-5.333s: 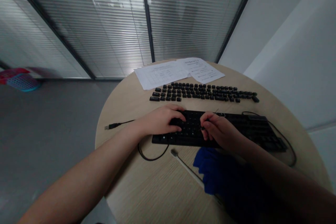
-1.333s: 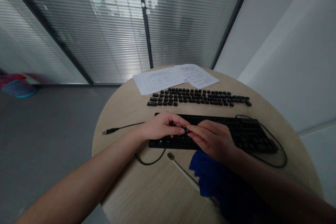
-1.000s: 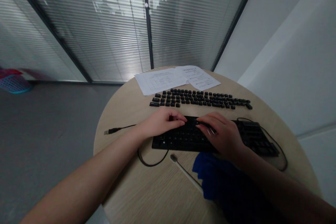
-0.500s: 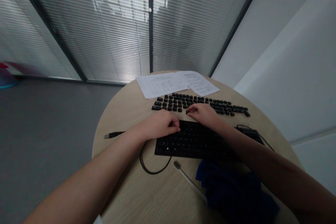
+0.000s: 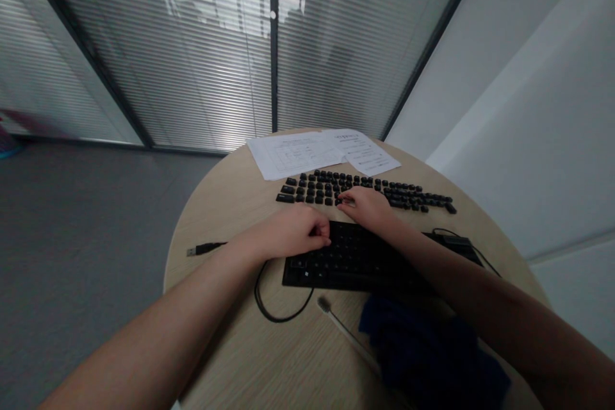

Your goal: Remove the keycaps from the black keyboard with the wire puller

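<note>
The keyboard [image 5: 355, 262] sits mid-frame; bare table [image 5: 250, 352] runs lower left to its round edge. The left hand [image 5: 298, 230] curls, fingertips together. The right hand [image 5: 369, 208] has moved up, pinching a small key [image 5: 338, 201].

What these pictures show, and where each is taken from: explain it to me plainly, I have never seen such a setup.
There is no robot here: these are a person's two bare hands. Every picture comes from one camera worn on the head, looking forward and down.

On the round table lies a black keyboard, with rows of loose keys beyond it and papers behind those. The cable ends in a plug at the left. Nearer are a brush and a dark blue cloth.

The left hand is at the keyboard's left end, fingers curled. The right hand reaches to the keys; whether either holds something is too small to tell.
</note>
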The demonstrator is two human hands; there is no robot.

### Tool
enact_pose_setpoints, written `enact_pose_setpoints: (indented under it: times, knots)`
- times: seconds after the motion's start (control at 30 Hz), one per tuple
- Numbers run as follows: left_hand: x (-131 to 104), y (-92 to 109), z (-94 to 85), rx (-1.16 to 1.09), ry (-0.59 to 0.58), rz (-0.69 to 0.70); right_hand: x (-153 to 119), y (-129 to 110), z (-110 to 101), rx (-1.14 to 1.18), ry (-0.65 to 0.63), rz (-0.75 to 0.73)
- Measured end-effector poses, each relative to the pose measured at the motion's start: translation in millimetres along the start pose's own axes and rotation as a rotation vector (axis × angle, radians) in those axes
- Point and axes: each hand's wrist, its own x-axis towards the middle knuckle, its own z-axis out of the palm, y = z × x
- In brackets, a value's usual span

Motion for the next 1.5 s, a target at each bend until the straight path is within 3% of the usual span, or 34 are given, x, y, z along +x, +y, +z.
enact_pose_setpoints:
  times: [0.7, 0.83, 0.93, 1.0, 1.1, 1.2, 1.3, 1.5]
  knots:
    - [4, -4, 1.7, -0.020, 0.022, 0.002, -2, 0, 4, 0.009, 0.060, -0.072]
    - [4, -8, 1.7, -0.028, 0.031, 0.007, -14, -1, -16, 0.096, 0.205, -0.121]
    - [4, -12, 1.9, -0.035, 0.027, 0.017, -39, 1, -43, 0.316, 0.377, -0.184]
    - [5, -14, 2.3, -0.034, 0.028, 0.013, -62, 4, -60, 0.493, 0.476, -0.125]
    - [6, -15, 3.0, -0.028, 0.026, -0.004, -96, 12, -76, 0.727, 0.568, 0.080]
    - [6, -15, 3.1, -0.016, 0.026, -0.002, -118, 19, -72, 1.014, 0.419, 0.272]
    - [7, -14, 3.1, 0.006, 0.035, -0.011, -124, 20, -59, 1.246, 0.250, 0.368]
    - [6, -9, 6.0, 0.108, 0.042, -0.062, -120, 12, -53, 1.266, -0.081, 0.221]
